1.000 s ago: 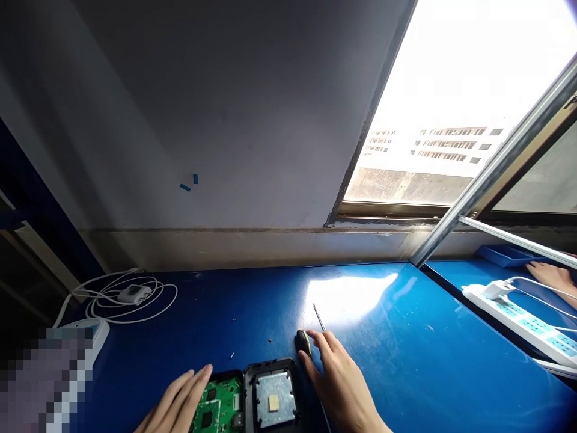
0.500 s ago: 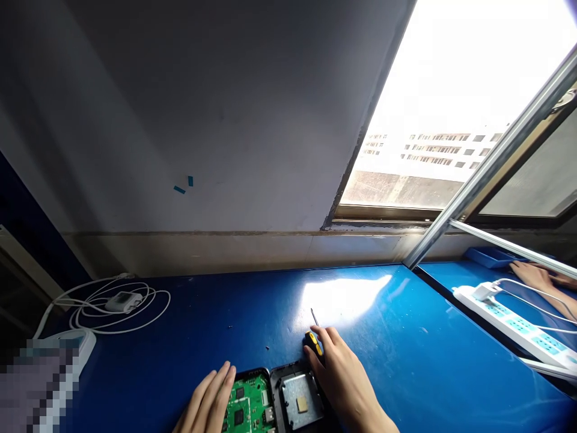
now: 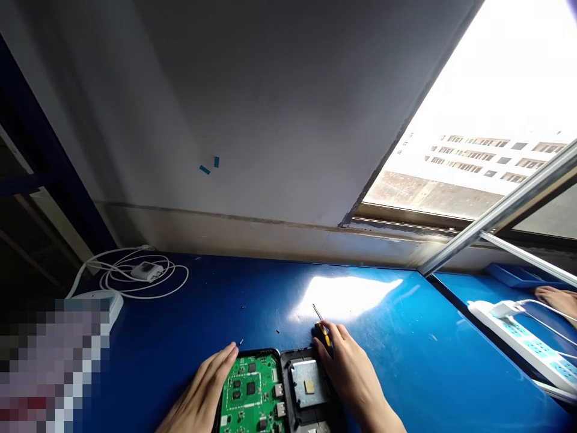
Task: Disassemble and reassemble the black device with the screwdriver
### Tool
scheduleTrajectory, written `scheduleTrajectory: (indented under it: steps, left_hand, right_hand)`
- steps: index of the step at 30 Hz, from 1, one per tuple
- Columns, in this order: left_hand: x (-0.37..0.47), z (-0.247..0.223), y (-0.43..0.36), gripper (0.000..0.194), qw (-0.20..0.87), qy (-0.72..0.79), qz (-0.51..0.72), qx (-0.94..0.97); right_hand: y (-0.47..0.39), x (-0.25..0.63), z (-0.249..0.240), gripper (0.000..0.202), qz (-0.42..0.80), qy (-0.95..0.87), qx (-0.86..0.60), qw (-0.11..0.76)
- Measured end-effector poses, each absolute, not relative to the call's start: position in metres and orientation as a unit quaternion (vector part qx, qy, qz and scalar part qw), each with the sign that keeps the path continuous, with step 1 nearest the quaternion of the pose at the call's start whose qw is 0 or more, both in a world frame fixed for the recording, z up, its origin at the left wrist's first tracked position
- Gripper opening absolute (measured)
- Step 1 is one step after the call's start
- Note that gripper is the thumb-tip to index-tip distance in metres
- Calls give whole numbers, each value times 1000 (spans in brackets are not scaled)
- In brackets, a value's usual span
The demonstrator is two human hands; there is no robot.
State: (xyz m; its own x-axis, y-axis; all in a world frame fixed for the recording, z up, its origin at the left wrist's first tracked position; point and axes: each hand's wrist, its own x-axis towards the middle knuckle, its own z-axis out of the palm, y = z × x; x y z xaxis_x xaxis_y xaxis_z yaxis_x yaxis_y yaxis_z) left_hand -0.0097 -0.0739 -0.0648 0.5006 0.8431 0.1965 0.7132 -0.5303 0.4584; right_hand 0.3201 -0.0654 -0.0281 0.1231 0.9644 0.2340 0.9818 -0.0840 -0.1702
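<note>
An opened black electronics case lies at the bottom centre. Its left half holds a green circuit board; its right half carries a metal plate with a small tan pad. My left hand rests along the board's left edge, fingers stretched out and close together, thumb hidden. My right hand is closed around a screwdriver with a yellow and black handle, its shaft pointing away from me. That hand lies against the case's right edge. Beyond the case lie tiny screw-like pieces.
A coiled white cable with an adapter sits at the back left, near a white-edged object partly blurred out. On the right, beyond a metal frame, are a white power strip, a blue tray and another person's hand.
The camera view has shifted and tilted, showing more of the circuit board and case. A small pale piece now shows by my left fingertips. My right hand keeps hold of the screwdriver.
</note>
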Motion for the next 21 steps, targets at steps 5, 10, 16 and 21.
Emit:
scheduleTrajectory:
  steps: [5, 10, 16, 21]
  left_hand:
    - [-14, -65, -74, 136, 180, 421, 220, 861]
    - [-16, -47, -78, 123, 229, 450, 190, 842]
    - [-16, -35, -77, 122, 255, 445, 173, 841]
    - [-16, -33, -75, 117, 276, 444, 170, 835]
  right_hand:
    - [-71, 302, -6, 36, -93, -681, -699, 199]
    - [-90, 273, 32, 50, 87, -799, -578, 140]
    - [-104, 256, 40, 109, 184, -814, -550, 27]
    - [-105, 250, 32, 100, 172, -813, -557, -9]
